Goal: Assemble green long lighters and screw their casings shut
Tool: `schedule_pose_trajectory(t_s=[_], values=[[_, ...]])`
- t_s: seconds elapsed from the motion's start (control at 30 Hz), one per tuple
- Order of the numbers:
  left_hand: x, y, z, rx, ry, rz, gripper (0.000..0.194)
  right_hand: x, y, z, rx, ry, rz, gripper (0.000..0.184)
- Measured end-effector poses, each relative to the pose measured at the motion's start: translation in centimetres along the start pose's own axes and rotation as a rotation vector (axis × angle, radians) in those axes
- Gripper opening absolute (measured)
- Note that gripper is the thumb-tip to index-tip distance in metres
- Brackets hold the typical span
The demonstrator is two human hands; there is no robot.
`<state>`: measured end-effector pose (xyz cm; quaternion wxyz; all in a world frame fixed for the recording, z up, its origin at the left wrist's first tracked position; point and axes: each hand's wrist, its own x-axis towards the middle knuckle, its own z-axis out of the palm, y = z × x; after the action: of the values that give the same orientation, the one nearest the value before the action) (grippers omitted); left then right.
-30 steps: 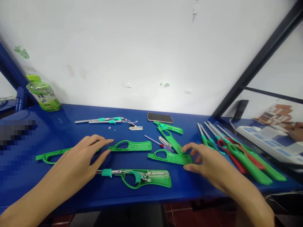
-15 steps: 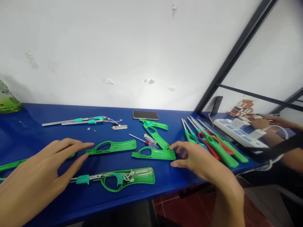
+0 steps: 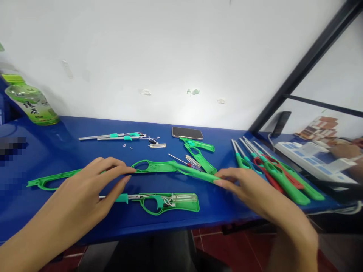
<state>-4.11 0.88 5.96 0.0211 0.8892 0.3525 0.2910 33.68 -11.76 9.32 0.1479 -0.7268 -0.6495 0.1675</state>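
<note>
My left hand point(image 3: 98, 189) has its thumb and forefinger closed around the left end of a green lighter casing half point(image 3: 160, 166), which lies on the blue table. My right hand point(image 3: 241, 183) pinches the right end of a second green casing half point(image 3: 198, 173), turned on its side and tilted, its left end by the first one. In front lies an open lighter point(image 3: 181, 204), its metal tube, teal trigger, white wires and clear gas tank set in a green half. A further green casing half point(image 3: 56, 177) is partly hidden behind my left hand.
Two metal tubes with wires point(image 3: 113, 136), a phone point(image 3: 187, 133), green casing parts point(image 3: 202, 158) and a screwdriver point(image 3: 184, 160) lie farther back. Several whole lighters point(image 3: 279, 175) lie right, near a power strip point(image 3: 314, 160). A drink bottle point(image 3: 34, 104) stands left.
My right hand has taken hold of the second casing half, lifting and turning it on its side. My left fingers have shifted slightly right along the first half. The view has swung left.
</note>
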Motion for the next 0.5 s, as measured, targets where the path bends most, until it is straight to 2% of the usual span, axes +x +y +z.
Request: schedule_pose_trajectory(t_s=[0.2,0.37,0.5], values=[[0.0,1.9,-0.3,-0.005,0.018,0.046,0.029,-0.7,-2.1,-1.0,0.028,0.098,-0.076,0.036],[-0.4,3.5,-1.0,-0.018,0.007,0.099,0.049,-1.8,-4.6,-1.6,0.187,0.083,-0.155,0.035],[-0.5,4.0,-1.4,-0.022,0.033,0.179,0.04,-2.2,-5.2,-0.8,0.223,0.058,-0.194,0.042]])
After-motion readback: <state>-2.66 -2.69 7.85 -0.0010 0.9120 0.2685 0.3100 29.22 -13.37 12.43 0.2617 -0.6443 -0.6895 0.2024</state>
